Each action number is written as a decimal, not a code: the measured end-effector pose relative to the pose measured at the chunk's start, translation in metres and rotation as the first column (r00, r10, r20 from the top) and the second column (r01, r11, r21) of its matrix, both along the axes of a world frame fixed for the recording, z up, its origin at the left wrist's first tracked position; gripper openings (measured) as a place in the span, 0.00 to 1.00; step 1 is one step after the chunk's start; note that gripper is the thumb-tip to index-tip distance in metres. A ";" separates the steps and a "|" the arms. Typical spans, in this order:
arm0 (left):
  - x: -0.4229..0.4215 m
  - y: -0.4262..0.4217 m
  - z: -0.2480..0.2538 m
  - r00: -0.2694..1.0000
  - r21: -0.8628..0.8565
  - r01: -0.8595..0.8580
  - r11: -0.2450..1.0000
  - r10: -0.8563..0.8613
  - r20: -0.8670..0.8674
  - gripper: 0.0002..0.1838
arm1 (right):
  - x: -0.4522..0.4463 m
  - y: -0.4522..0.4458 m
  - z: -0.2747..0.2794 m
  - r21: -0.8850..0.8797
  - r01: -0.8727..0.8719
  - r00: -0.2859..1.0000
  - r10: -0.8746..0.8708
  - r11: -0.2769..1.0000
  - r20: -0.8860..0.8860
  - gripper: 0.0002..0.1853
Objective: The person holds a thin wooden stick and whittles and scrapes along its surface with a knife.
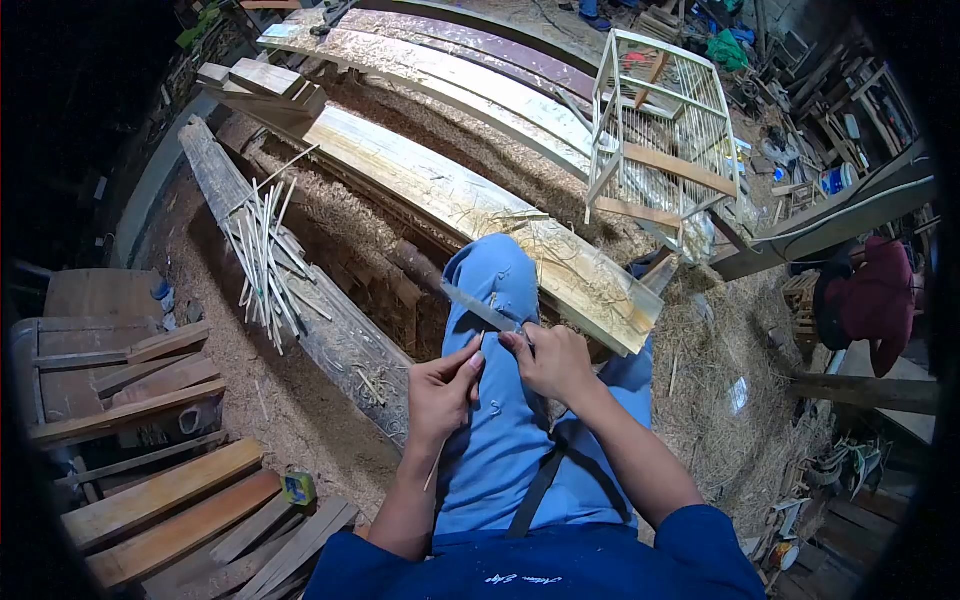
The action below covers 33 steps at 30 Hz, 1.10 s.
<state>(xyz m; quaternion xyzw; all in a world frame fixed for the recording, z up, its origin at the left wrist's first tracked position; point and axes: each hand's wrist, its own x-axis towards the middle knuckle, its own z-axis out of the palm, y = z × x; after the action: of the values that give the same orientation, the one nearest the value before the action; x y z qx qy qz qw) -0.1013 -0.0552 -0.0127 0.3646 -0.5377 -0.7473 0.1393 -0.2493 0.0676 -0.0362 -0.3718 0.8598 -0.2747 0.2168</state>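
Observation:
My right hand (556, 362) is closed around the handle of a knife (478, 306), its broad grey blade pointing up and left over my raised knee. Just left of it, my left hand (440, 398) pinches a thin wooden stick (432, 474) whose lower end runs down along my forearm. The stick's upper tip comes out near the knife, though I cannot tell whether blade and stick touch. To the left, a loose pile of thin pale sticks (262, 262) lies across a weathered plank (340, 325).
A slatted wooden birdcage (665, 140) stands on boards at the upper right. A long pale beam (430, 180) crosses beyond my knee. Shavings cover the floor (700, 400). Cut boards (165, 490) and a yellow tape measure (298, 488) lie lower left. A maroon cloth (875, 305) hangs at right.

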 end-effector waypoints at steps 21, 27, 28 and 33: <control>-0.003 -0.006 0.002 0.996 0.038 0.019 0.999 -0.022 0.085 0.17 | 0.001 -0.001 -0.003 -0.094 0.014 0.997 -0.020 0.996 -0.068 0.31; 0.010 0.001 0.004 0.996 0.037 0.005 0.999 -0.008 0.090 0.16 | -0.003 -0.003 -0.004 -0.084 0.029 0.997 -0.035 0.996 -0.072 0.31; 0.009 0.001 0.006 0.994 0.023 0.004 1.000 -0.006 0.110 0.16 | -0.002 -0.003 -0.003 -0.076 0.034 0.997 -0.039 0.997 -0.071 0.31; 0.016 0.007 0.007 0.996 -0.011 0.032 0.999 -0.031 0.086 0.15 | -0.001 -0.001 0.001 -0.019 0.078 0.995 -0.079 0.997 -0.059 0.31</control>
<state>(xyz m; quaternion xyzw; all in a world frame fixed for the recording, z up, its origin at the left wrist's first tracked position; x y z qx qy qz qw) -0.0856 -0.0481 -0.0053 0.3872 -0.5535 -0.7296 0.1065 -0.2501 0.0667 -0.0354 -0.3476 0.8775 -0.2789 0.1771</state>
